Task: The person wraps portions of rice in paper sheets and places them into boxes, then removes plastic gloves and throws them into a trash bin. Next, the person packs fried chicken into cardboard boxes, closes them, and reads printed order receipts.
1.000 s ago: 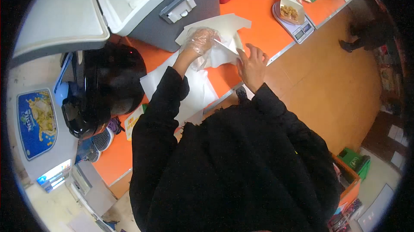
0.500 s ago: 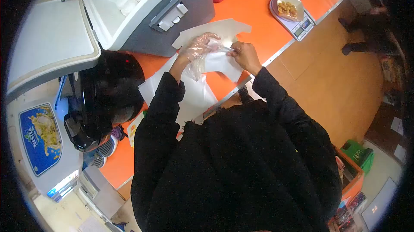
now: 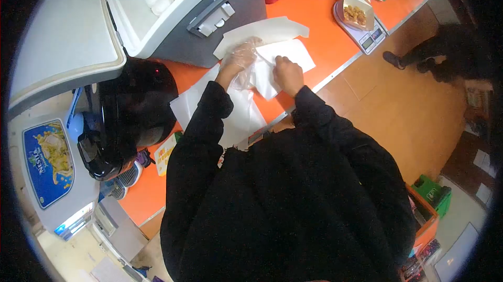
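A folded sheet of white paper is between my hands above the orange counter. My left hand, in a loose clear plastic glove, holds the paper's left side, its fingertips partly hidden. Bare, my right hand is closed, thumb and fingers pinching the front of the same sheet. Behind them lies a curved off-white card piece. More white sheets lie on the counter below my left forearm.
An open grey cooler with white wrapped pieces inside stands at the back left. Beside it is a black rounded appliance. A kitchen scale carries a box of fried food. A person's dark-clothed legs appear at right.
The paper has been folded over and now lies flatter, with a broad white face showing. My right hand has moved slightly left and down. The person at right has shifted.
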`<state>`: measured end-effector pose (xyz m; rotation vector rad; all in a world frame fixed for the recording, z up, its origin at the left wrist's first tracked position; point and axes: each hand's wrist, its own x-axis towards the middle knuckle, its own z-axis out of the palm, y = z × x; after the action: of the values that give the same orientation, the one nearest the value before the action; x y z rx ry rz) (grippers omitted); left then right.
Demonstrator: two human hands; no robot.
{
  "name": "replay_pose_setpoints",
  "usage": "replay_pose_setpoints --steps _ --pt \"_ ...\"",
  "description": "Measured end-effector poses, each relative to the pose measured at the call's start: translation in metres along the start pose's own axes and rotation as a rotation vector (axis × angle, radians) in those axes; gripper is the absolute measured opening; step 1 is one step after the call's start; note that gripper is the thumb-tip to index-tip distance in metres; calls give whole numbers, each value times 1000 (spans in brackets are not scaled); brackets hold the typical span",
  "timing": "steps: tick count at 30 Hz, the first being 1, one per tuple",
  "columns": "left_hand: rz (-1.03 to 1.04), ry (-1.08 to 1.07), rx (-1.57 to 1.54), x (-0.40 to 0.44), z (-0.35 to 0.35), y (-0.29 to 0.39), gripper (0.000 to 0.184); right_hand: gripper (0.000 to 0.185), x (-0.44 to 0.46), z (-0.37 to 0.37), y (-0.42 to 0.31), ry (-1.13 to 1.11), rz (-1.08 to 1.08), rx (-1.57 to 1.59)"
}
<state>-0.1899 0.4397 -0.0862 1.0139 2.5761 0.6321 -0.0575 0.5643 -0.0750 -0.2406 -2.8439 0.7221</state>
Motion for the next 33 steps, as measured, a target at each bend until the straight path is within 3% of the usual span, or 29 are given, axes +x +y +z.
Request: replay_pose_setpoints --steps 4,6,9,14,16,17,19,22,27,29,30,32,33 --pt "20 137 86 -15 1 4 33 11 11 27 -6 -53 24 0" --pt "63 356 358 -24 -5 17 25 14 19 36 -2 -93 107 7" --pt "27 533 444 -45 -2 41 19 14 22 42 -1 -92 136 30" --pt "-65 319 407 -74 16 34 24 14 22 26 -8 -38 177 131" --pt "-55 552 389 -78 25 23 32 14 23 28 -5 -51 204 86" --pt "-55 554 388 -78 30 19 32 14 23 32 -3 -50 203 85" --pt "-419 249 -100 -78 38 13 41 19 26 39 -2 -106 212 93" --pt "-459 156 -204 -83 49 9 45 21 31 47 -4 -151 244 106" --pt "-442 294 -192 -87 50 25 45 22 32 58 3 -211 324 105" --pt "-286 661 405 -86 41 40 32 22 33 59 6 -225 339 102" --pt "-288 659 404 -83 53 31 32 24 33 61 8 -203 336 93" --pt "55 642 -251 -75 87 3 16 27 29 71 14 -188 327 82" --pt "49 645 -250 -71 84 6 16 30 28 78 20 -214 282 57"
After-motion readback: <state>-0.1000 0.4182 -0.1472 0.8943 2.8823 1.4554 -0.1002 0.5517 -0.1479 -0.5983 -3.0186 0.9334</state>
